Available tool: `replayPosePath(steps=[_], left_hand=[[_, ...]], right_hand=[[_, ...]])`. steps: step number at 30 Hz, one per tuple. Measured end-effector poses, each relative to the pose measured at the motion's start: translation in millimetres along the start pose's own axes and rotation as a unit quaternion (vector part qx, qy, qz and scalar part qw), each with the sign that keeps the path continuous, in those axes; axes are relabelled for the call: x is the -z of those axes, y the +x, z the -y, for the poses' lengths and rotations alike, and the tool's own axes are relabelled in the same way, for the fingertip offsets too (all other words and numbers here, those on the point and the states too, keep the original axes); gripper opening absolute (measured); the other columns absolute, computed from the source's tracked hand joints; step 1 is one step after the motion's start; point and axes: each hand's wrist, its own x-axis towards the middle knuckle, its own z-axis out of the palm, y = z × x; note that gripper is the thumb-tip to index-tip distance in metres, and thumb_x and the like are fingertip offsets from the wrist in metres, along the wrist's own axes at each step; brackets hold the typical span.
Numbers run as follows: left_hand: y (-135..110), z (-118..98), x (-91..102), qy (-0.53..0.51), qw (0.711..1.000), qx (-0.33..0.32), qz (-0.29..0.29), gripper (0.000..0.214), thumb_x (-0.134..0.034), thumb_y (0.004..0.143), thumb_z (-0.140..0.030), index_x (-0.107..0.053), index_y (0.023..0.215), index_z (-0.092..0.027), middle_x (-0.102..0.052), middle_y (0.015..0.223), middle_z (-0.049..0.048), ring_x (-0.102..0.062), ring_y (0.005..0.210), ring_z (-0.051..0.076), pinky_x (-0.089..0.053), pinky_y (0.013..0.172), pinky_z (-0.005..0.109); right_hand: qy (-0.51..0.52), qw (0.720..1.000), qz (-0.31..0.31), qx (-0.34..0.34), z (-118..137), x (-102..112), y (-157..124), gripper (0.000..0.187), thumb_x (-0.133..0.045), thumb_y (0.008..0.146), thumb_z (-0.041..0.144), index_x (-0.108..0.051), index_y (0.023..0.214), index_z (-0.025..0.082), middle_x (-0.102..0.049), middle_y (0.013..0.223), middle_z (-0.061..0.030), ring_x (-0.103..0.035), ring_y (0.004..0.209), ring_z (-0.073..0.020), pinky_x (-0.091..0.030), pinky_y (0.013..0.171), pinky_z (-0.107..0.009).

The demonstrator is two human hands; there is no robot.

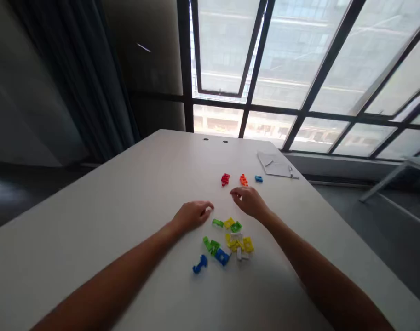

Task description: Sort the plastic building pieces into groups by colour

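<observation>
Seemingly an office: white table (144, 184), paper (280, 166), tall dark-framed windows (285, 59).

White bench (127, 197) stands before tall dark-framed windows (303, 110), bright daylight pours in, pale building (296, 46) outside, dark curtain (75, 78) hangs at left, grey floor (354, 207) shows at right.

Red pieces (225, 179), orange pieces (243, 179), light-blue plastic (258, 179): spaced row toward the table's (161, 174) far right corner; multicoloured pieces (222, 257): scattered, farther from it.
</observation>
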Motion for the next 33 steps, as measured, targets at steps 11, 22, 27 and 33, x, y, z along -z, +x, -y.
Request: replayPosePath(steps=[11, 22, 27, 33], left_hand=[[0.6, -4.5, 3.3, -0.016, 1.000, -0.002, -0.007, 0.025, -0.050, 0.096, -0.032, -0.069, 0.113, -0.031, -0.073, 0.092, -0.0008, -0.066, 0.081, 0.017, -0.044, 0.072, 0.027], [0.6, -4.4, 4.4, -0.014, 1.000, 0.001, -0.004, 0.026, -0.049, 0.097, -0.033, -0.070, 0.113, -0.030, -0.073, 0.090, -0.0005, -0.066, 0.081, 0.018, -0.045, 0.072, 0.027], [0.7, -3.4, 4.1, -0.012, 1.000, -0.001, -0.005, 0.025, -0.051, 0.096, -0.032, -0.069, 0.113, -0.031, -0.073, 0.090, -0.0011, -0.066, 0.080, 0.018, -0.045, 0.072, 0.027], [1.2, -3.6, 3.3, -0.016, 1.000, -0.001, -0.007, 0.025, -0.050, 0.097, -0.033, -0.069, 0.113, -0.032, -0.073, 0.092, -0.0014, -0.067, 0.082, 0.017, -0.045, 0.073, 0.027]], right_hand=[[-0.054, 0.921, 0.338, 0.184, 77.6, 21.6, -57.9, 0.022, -0.069, 0.086, 0.023, -0.065, 0.107, 0.020, -0.071, 0.096, -0.0058, -0.066, 0.078, -0.0199, -0.043, 0.060, -0.026], [-0.099, 0.906, 0.326, 0.251, 79.2, 3.6, -59.1, 0.025, -0.064, 0.086, 0.015, -0.059, 0.110, 0.018, -0.067, 0.091, -0.0047, -0.061, 0.068, -0.0174, -0.035, 0.050, -0.024], [-0.060, 0.905, 0.354, 0.228, 78.1, 15.5, -52.2, 0.029, -0.073, 0.085, 0.025, -0.062, 0.111, 0.018, -0.067, 0.099, -0.0059, -0.062, 0.074, -0.0177, -0.038, 0.054, -0.024], [0.063, 0.928, 0.338, 0.146, 57.6, 43.2, -37.7, 0.036, -0.076, 0.084, 0.031, -0.062, 0.115, 0.021, -0.066, 0.108, -0.0048, -0.063, 0.088, -0.0195, -0.045, 0.072, -0.028]])
